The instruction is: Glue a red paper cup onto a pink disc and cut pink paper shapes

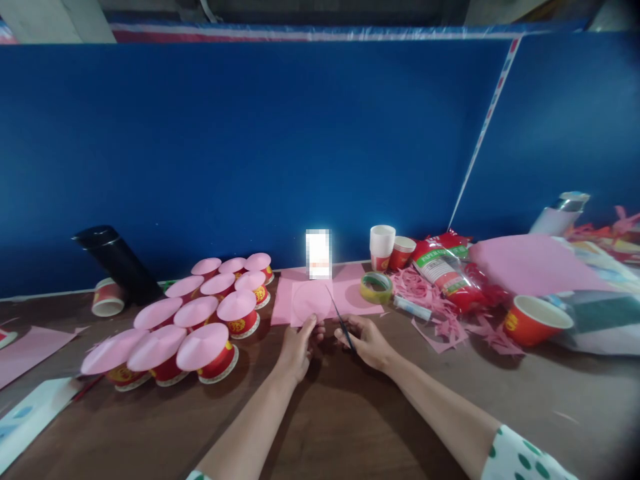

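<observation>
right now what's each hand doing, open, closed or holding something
left hand: closed, pinching the near edge of the pink paper
right hand: closed on the scissors, blades pointing at the paper

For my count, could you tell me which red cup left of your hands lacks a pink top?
The cup beside the black flask, set apart behind the pink-topped group.

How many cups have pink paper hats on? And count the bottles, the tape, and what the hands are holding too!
Cups with pink hats: 12
Bottles: 2
Tape roll: 1
Scissors, in the right hand: 1
Pink paper, pinched by the left hand: 1
Total: 17
</observation>
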The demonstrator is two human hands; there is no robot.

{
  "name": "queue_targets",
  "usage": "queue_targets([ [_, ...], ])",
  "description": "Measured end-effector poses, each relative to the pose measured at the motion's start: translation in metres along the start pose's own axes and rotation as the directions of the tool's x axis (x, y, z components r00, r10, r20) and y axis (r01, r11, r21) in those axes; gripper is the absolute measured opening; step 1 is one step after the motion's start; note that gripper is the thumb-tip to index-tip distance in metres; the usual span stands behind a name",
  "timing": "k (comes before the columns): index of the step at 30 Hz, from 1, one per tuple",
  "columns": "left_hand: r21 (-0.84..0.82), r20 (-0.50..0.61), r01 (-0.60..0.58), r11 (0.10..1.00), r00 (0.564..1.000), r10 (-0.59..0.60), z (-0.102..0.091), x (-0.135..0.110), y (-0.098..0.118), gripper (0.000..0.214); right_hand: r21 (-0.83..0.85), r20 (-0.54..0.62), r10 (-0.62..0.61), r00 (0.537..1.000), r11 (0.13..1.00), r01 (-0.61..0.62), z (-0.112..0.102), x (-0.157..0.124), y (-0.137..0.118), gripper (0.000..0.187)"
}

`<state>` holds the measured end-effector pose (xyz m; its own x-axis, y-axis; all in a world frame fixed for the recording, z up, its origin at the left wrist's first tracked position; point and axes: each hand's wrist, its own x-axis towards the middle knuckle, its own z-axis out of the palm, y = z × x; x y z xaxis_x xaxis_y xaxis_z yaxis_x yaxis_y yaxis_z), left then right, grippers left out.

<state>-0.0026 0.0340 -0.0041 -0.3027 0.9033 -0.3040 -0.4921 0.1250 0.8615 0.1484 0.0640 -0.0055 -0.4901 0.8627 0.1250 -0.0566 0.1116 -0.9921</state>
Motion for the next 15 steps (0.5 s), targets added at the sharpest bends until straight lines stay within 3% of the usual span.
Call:
queue_targets([
  [15,0.019,0.005,-0.015,1.000,1.000,0.015,-0.0007,0.0010,-0.0003,0.024,-0.012,0.009,-0.008,1.000,1.000,0.008,-0.0005,-0.0007,-0.0026,0.041],
])
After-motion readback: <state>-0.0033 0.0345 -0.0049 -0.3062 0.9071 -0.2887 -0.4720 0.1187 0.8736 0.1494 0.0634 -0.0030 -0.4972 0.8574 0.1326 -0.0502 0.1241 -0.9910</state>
